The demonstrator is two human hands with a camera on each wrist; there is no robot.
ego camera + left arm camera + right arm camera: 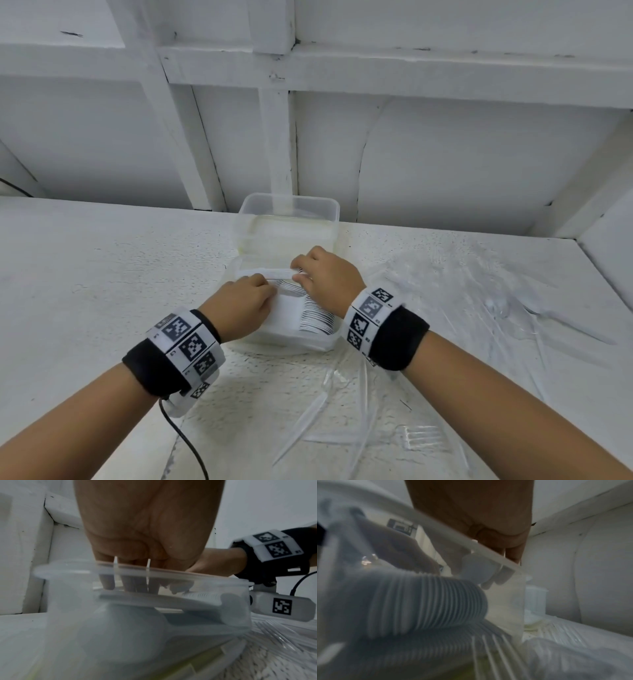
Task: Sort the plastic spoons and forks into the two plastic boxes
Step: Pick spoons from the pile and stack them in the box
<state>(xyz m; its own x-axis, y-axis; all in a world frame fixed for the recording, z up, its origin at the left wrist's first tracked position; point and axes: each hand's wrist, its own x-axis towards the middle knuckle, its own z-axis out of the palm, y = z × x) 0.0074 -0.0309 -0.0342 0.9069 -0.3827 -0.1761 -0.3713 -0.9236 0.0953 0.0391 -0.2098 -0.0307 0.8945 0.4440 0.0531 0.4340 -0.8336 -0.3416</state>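
Both hands, left (239, 306) and right (325, 274), grip stacked spoons (317, 317) inside near box (325, 344).

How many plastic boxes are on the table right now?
2. The near plastic box sits under both hands and holds stacked white spoons. The far plastic box stands directly behind it, by the wall. None seem hidden.

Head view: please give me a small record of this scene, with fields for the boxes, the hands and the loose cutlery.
near box: clear, holds a nested row of white spoons
far box: clear, behind the near box
left hand: in the near box, on the spoons
right hand: in the near box, fingers on the spoons
loose fork: clear, on the table, near edge
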